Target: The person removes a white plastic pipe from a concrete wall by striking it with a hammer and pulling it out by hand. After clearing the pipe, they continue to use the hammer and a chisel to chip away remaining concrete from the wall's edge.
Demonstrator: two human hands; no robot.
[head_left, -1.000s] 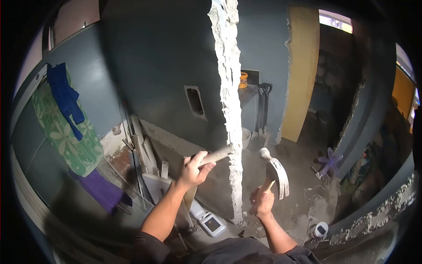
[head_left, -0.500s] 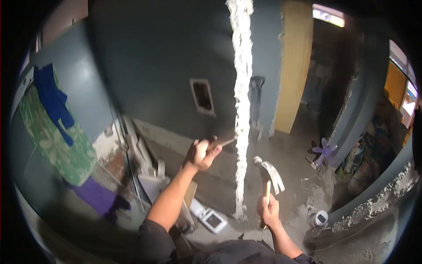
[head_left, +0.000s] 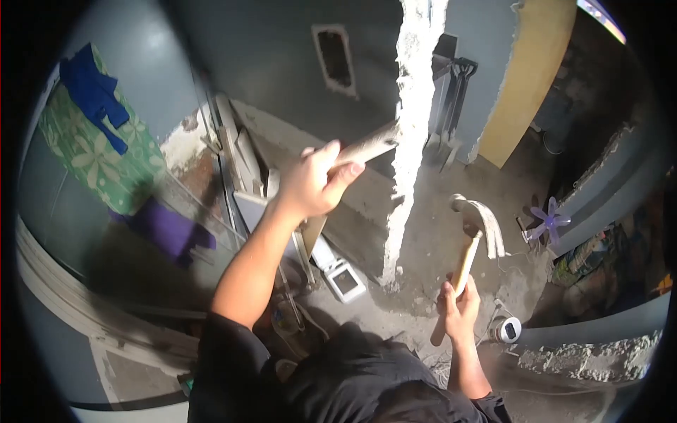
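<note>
Closed around a chisel, my left hand is raised left of the rough, brightly lit broken wall edge. The chisel's far end meets that jagged edge in this view; the end inside my fist is hidden. Lower and to the right, my right hand grips the wooden handle of a claw hammer. Its metal head points up, some way right of the wall edge and apart from the chisel.
A white floodlight lies on the floor near the wall's foot. To the right are a purple fan blade and a small white round device. Shovels lean behind the wall edge. Green floral cloth hangs at left.
The view has tilted downward. The chisel, still in my left hand, has shifted up the wall edge. My right hand keeps hold of the hammer, now farther right in view.
</note>
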